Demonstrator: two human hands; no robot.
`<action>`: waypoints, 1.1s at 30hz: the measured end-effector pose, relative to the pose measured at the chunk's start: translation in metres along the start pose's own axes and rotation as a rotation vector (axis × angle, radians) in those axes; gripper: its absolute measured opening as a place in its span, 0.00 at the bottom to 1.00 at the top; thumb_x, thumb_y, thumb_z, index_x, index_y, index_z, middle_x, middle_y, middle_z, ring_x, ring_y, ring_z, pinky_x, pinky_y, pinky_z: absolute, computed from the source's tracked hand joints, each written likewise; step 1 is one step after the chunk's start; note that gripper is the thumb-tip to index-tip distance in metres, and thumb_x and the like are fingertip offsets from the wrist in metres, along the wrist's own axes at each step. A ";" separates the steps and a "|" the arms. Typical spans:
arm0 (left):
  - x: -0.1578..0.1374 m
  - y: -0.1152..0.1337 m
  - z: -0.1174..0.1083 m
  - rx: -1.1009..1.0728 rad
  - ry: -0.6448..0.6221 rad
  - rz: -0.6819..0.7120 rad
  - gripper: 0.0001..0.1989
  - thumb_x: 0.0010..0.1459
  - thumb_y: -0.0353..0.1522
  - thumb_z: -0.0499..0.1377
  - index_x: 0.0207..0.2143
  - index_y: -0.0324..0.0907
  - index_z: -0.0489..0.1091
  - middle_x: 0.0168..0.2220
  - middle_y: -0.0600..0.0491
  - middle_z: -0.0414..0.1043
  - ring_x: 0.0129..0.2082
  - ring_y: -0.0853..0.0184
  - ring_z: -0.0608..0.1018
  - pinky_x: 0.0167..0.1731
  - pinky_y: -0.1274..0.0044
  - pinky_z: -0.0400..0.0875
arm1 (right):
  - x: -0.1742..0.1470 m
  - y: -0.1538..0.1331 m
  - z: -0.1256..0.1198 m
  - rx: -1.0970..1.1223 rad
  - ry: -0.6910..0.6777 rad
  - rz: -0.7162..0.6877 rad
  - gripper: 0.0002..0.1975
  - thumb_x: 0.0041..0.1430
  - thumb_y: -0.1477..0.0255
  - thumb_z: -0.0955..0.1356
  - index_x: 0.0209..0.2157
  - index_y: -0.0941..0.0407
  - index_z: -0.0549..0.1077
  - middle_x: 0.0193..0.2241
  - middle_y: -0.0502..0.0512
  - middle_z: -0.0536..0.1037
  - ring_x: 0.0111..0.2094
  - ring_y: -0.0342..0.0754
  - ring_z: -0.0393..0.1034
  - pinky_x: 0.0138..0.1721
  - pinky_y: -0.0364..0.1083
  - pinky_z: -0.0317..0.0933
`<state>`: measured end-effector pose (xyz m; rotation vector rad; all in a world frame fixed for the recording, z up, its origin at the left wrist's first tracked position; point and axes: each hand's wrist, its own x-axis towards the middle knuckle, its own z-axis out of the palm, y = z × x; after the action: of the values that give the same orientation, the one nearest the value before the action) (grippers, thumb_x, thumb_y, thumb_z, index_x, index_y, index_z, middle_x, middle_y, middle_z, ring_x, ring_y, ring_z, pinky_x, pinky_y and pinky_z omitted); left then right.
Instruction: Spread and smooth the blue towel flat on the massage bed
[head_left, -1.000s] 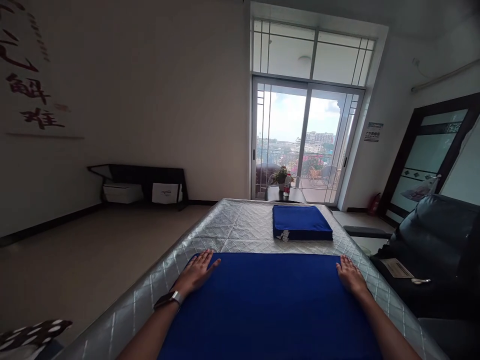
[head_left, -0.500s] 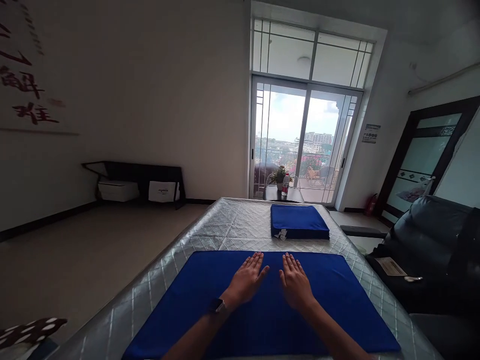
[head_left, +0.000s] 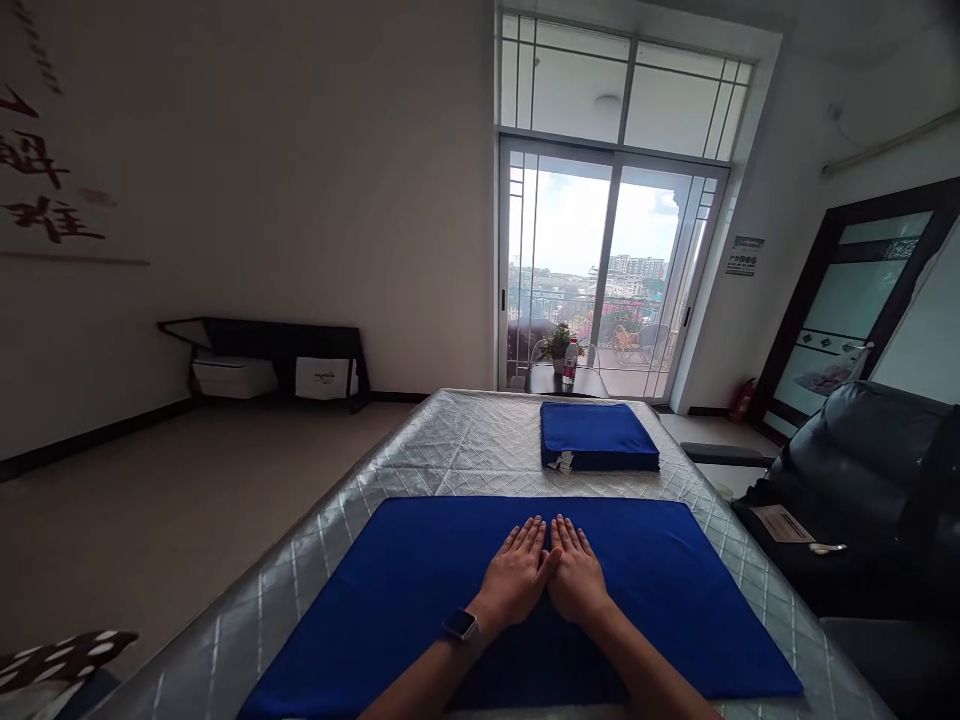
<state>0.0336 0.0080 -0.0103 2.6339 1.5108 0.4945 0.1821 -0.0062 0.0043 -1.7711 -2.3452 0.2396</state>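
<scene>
A blue cloth (head_left: 375,610) lies spread out on the silver quilted table cover (head_left: 300,560). Flat on its middle rests my left hand (head_left: 517,572), fingers stretched forward, with a watch (head_left: 460,626) on the wrist. My right hand (head_left: 577,572) lies flat right beside it, and the thumbs meet or overlap. Neither hand grips anything; both palms are hidden against the fabric. Beyond the fingertips sits a neat stack of folded blue cloths (head_left: 596,430), with white tags at its near left corner.
Behind the table's far end, a small table holds a potted plant (head_left: 559,343) and a bottle (head_left: 571,360). A black armchair (head_left: 862,480) stands at the right, with a card (head_left: 784,525) on it. Along the left wall is a low black rack (head_left: 285,345).
Both hands have slid inward across the cloth, from apart to side by side. The stack has stayed where it was, and the view has shifted slightly.
</scene>
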 end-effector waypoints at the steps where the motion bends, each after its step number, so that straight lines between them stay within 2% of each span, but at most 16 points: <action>1: -0.001 0.000 -0.003 0.007 -0.012 -0.008 0.33 0.70 0.47 0.35 0.68 0.35 0.52 0.69 0.44 0.51 0.69 0.60 0.52 0.67 0.63 0.49 | -0.001 0.001 -0.002 0.005 -0.006 0.014 0.32 0.69 0.63 0.47 0.69 0.64 0.45 0.70 0.58 0.41 0.70 0.51 0.34 0.68 0.53 0.30; 7: -0.018 -0.018 -0.022 0.058 -0.052 -0.106 0.36 0.69 0.50 0.35 0.68 0.35 0.51 0.69 0.45 0.50 0.69 0.59 0.51 0.67 0.62 0.50 | -0.013 0.018 -0.017 -0.001 -0.039 0.132 0.34 0.68 0.59 0.46 0.69 0.62 0.43 0.70 0.55 0.41 0.70 0.48 0.33 0.68 0.51 0.29; 14: -0.052 -0.070 -0.036 0.071 -0.101 -0.208 0.39 0.67 0.53 0.36 0.68 0.35 0.47 0.70 0.46 0.45 0.70 0.59 0.49 0.68 0.62 0.47 | -0.037 0.060 -0.027 -0.057 -0.024 0.175 0.35 0.68 0.57 0.46 0.69 0.61 0.44 0.70 0.53 0.42 0.70 0.47 0.33 0.68 0.50 0.28; 19: -0.081 -0.121 -0.029 0.147 -0.003 -0.219 0.34 0.68 0.50 0.40 0.68 0.41 0.49 0.69 0.47 0.49 0.69 0.58 0.53 0.67 0.61 0.50 | -0.054 0.106 -0.028 -0.138 0.009 0.239 0.35 0.67 0.57 0.47 0.69 0.63 0.45 0.70 0.54 0.44 0.70 0.47 0.34 0.69 0.51 0.31; 23: -0.101 -0.154 -0.026 0.199 0.022 -0.211 0.33 0.68 0.48 0.40 0.68 0.39 0.50 0.69 0.45 0.49 0.68 0.57 0.55 0.66 0.60 0.52 | -0.067 0.150 -0.026 -0.220 0.052 0.310 0.35 0.67 0.58 0.47 0.69 0.63 0.46 0.70 0.55 0.45 0.70 0.49 0.36 0.69 0.53 0.34; 28: -0.126 -0.186 -0.031 0.263 0.123 -0.228 0.30 0.67 0.46 0.41 0.66 0.45 0.57 0.65 0.48 0.61 0.66 0.56 0.60 0.62 0.60 0.59 | -0.081 0.206 -0.018 -0.295 0.107 0.353 0.34 0.66 0.62 0.48 0.68 0.64 0.49 0.70 0.57 0.47 0.70 0.50 0.38 0.68 0.54 0.36; 33: -0.151 -0.214 -0.045 0.315 0.070 -0.156 0.27 0.65 0.40 0.41 0.61 0.48 0.66 0.64 0.49 0.64 0.66 0.55 0.61 0.60 0.59 0.61 | -0.092 0.243 -0.013 -0.320 0.165 0.345 0.34 0.65 0.62 0.49 0.67 0.63 0.55 0.69 0.59 0.51 0.69 0.52 0.43 0.67 0.56 0.43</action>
<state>-0.2286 -0.0148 -0.0507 2.7116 1.9422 0.3665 0.4365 -0.0286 -0.0473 -2.2429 -2.0416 -0.2422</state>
